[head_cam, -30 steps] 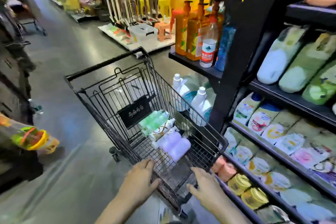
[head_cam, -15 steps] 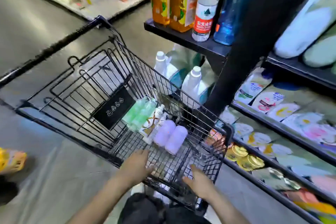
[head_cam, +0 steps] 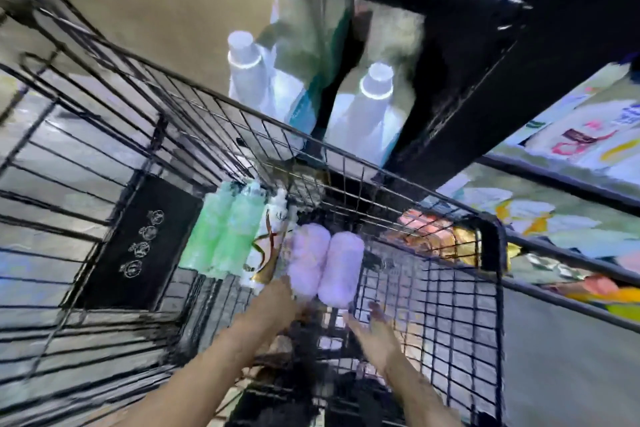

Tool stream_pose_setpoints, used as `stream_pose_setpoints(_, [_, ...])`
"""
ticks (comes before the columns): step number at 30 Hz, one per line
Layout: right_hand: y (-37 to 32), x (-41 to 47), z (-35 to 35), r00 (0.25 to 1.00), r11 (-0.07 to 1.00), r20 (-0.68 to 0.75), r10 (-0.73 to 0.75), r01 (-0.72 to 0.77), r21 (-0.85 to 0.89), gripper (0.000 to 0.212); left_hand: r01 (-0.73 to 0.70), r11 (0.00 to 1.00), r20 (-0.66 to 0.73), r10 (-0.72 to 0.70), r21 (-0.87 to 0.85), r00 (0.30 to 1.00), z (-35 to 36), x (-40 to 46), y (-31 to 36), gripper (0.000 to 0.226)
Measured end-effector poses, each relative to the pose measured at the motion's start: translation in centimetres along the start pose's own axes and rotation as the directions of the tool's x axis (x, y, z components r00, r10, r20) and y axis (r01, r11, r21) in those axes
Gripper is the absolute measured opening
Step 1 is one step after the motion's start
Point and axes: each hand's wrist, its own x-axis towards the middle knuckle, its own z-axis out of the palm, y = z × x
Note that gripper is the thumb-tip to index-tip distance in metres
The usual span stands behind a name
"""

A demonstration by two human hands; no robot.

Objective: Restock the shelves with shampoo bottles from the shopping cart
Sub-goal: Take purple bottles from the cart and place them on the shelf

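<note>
1. Seen from above, blurred w/ motion: black wire shopping cart (head_cam: 490, 253) filling left and centre of frame, parked just beside dark store shelving (head_cam: 450, 28) at upper right.
2. Lying in cart basket, centre frame, side by side: two lilac shampoo bottles (head_cam: 325, 263), then a white bottle w/ gold-brown print (head_cam: 268, 246), then two green bottles (head_cam: 225, 236) furthest left.
3. Left hand (head_cam: 280, 298) reaching in from bottom centre, fingertips at near end of leftmost lilac bottle; too blurred to tell whether touching or gripping.
4. Right hand (head_cam: 372, 329) lower centre-right, inside basket just below second lilac bottle, fingers extended and apart, nothing held.
5. Black panel w/ white emblems (head_cam: 138, 243) on cart's inner wall, centre-left.
6. Beyond cart's far rim, upper centre: two white capped bottles (head_cam: 370, 107) standing on low shelf under a black shelf board.
7. Right edge of frame: shelf rows of pale refill pouches (head_cam: 585, 135), and pink and yellow packs (head_cam: 440, 236) lower down, seen through cart mesh.
</note>
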Motion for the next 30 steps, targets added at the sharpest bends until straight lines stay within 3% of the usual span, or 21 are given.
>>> stream_pose_setpoints(3, [-1.1,3.3,1.6,0.996,0.983,-0.085,0.019,-0.003,0.184,0.059,0.016,0.998,-0.015,-0.017,-0.055,1.0,1.3,3.9,-1.0,0.046])
stream_pose_setpoints(5, [-1.6,5.3,2.7,0.99,0.964,-0.14,0.022,0.016,0.265,0.073,0.034,0.995,-0.067,-0.04,-0.097,0.997,2.4,5.9,-1.7,0.059])
stream_pose_setpoints(7, [-1.1,7.6,4.1,0.983,0.95,-0.172,0.062,-0.006,0.311,0.087,-0.003,0.996,-0.121,-0.008,-0.091,0.993,3.4,7.4,-2.2,0.053])
stream_pose_setpoints(9, [-0.9,9.3,5.3,0.975,0.961,-0.198,0.104,-0.048,0.272,0.098,-0.001,0.997,-0.176,-0.013,-0.081,0.984,4.0,8.5,-2.8,0.043])
stream_pose_setpoints(14, [-1.9,9.4,5.8,0.958,0.987,-0.273,0.091,-0.05,0.152,0.08,0.025,0.999,-0.25,-0.029,-0.02,0.968,5.0,9.3,-3.2,0.045])
stream_pose_setpoints(21, [0.0,9.3,3.7,0.982,0.977,-0.183,0.046,-0.006,0.215,0.059,0.103,0.995,-0.352,-0.101,-0.012,0.931,6.5,9.7,-2.3,0.065])
stream_pose_setpoints(24, [1.7,8.5,2.4,0.993,0.945,-0.094,0.072,-0.038,0.326,0.065,0.17,0.985,-0.362,-0.152,0.018,0.92,6.8,10.1,-1.2,0.079])
stream_pose_setpoints(27, [3.5,7.3,1.4,0.996,0.888,0.007,0.084,-0.079,0.453,0.083,0.245,0.95,-0.389,-0.155,0.193,0.908,6.8,10.3,-0.3,0.092])
stream_pose_setpoints(30, [5.2,5.6,0.5,0.995,0.842,0.054,0.085,-0.1,0.53,0.071,0.225,0.914,-0.369,-0.091,0.338,0.925,6.4,10.4,0.2,0.092])
